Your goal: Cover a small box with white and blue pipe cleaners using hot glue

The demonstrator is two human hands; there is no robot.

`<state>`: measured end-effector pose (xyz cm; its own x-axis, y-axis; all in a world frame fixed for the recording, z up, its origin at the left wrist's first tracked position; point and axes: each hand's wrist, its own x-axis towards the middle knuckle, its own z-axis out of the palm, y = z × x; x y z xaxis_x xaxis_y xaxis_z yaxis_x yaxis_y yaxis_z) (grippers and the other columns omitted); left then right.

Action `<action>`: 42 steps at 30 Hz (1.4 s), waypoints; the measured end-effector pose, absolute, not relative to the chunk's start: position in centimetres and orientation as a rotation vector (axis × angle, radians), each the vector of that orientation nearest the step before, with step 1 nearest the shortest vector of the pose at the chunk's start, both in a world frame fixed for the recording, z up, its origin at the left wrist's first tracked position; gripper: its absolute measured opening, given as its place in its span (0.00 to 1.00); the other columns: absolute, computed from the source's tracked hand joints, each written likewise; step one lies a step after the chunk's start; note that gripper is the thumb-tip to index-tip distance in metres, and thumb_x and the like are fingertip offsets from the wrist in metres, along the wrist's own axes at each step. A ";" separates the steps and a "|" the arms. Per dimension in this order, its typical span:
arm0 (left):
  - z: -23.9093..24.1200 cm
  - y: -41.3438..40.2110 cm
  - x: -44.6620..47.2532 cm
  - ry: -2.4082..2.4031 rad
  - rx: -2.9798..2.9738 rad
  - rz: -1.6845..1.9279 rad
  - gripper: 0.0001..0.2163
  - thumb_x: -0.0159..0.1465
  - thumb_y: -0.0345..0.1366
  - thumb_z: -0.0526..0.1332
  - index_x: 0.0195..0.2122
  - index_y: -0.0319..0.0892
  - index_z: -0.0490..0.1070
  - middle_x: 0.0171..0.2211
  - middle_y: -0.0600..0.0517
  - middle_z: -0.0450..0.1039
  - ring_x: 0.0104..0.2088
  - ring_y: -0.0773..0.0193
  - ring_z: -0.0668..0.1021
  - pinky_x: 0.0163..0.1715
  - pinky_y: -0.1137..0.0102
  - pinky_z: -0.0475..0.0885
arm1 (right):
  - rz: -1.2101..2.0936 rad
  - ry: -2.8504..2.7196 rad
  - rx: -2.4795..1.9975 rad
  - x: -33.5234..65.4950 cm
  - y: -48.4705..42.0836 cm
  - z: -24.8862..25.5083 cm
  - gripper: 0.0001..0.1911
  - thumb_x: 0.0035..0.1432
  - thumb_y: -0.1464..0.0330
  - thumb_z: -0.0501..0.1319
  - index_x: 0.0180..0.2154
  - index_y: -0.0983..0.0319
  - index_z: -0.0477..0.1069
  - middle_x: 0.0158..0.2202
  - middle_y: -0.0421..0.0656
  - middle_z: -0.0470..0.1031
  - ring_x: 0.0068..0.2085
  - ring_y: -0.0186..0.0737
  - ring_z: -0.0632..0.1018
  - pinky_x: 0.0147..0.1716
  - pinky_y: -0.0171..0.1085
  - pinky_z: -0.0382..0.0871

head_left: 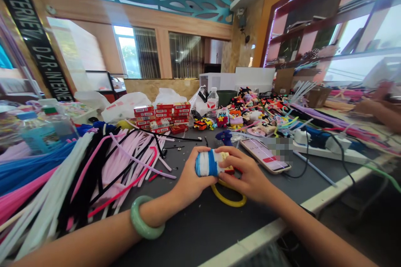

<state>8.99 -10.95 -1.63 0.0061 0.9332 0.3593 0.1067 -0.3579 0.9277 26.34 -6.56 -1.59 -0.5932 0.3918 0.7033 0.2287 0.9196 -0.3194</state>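
Observation:
Between both hands, above the dark table, is a small box (206,164) wrapped in blue and white pipe cleaner bands. Its right end is bare and shows pale and red. My left hand (190,177) grips the wrapped left end, thumb below and fingers above. My right hand (242,170) is closed around the other end, its fingers covering part of it. A yellow loop-shaped handle (232,203) lies on the table just beneath the hands; the rest of that item is hidden. A jade-green bangle (146,217) circles my left wrist.
Bundles of coloured pipe cleaners (120,160) cover the left side. Stacked small red boxes (163,116) and a plastic bottle (213,99) stand behind. Small dolls (247,112) crowd the back right. A phone (261,154) and power strip (332,150) lie right. Another person's hand (376,108) shows far right.

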 end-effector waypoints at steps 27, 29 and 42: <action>-1.8 -10.7 8.8 1.184 1.619 1.435 0.26 0.41 0.28 0.61 0.43 0.43 0.60 0.37 0.55 0.64 0.34 0.64 0.67 0.34 0.71 0.63 | 0.316 -2.193 -0.446 25.6 -6.8 -2.4 0.06 0.59 0.75 0.56 0.33 0.58 0.64 0.53 0.48 0.64 0.47 0.42 0.73 0.42 0.41 0.68; -1.8 -10.7 8.9 1.184 1.625 1.439 0.25 0.41 0.28 0.61 0.43 0.43 0.60 0.38 0.55 0.64 0.35 0.63 0.68 0.35 0.70 0.63 | 0.325 -2.194 -0.441 25.6 -6.8 -2.5 0.06 0.59 0.75 0.56 0.33 0.58 0.63 0.53 0.48 0.64 0.48 0.43 0.73 0.42 0.41 0.68; -2.1 -10.8 9.2 1.087 1.417 1.408 0.27 0.41 0.28 0.63 0.44 0.45 0.59 0.35 0.56 0.63 0.28 0.69 0.67 0.26 0.74 0.64 | 0.258 -2.217 -0.477 25.5 -6.9 -2.5 0.10 0.56 0.77 0.55 0.37 0.57 0.58 0.53 0.51 0.65 0.51 0.46 0.70 0.44 0.44 0.68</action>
